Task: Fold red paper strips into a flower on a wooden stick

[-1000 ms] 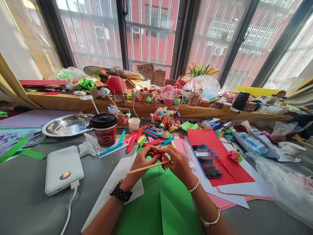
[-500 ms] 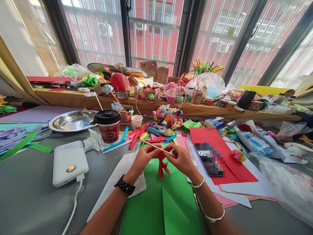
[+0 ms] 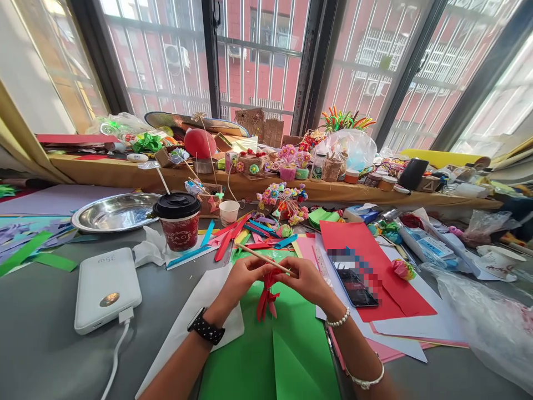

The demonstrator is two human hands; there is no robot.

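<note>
Over the green paper (image 3: 250, 355), my left hand (image 3: 241, 280) is closed in a pinch at the red paper piece (image 3: 265, 305), its fingertips right against a thin wooden stick (image 3: 258, 255). My right hand (image 3: 306, 282) is closed around the near end of that stick and meets the red paper from the other side. Red folded ends hang below the fingers. The stick slants up and left past the left fingertips. Where exactly the paper meets the stick is hidden by my fingers.
On the left are a white power bank (image 3: 109, 289) with a cable, a lidded cup (image 3: 179, 225) and a metal plate (image 3: 83, 214). Coloured paper strips (image 3: 229, 239) lie ahead. At right, a phone (image 3: 353, 280) rests on red paper (image 3: 408, 300), beside a plastic bag (image 3: 491, 322).
The view has shifted slightly. Both hands, the stick and the red paper sit a little lower and further left in view; the hanging red ends have turned somewhat. The grip looks much the same.
</note>
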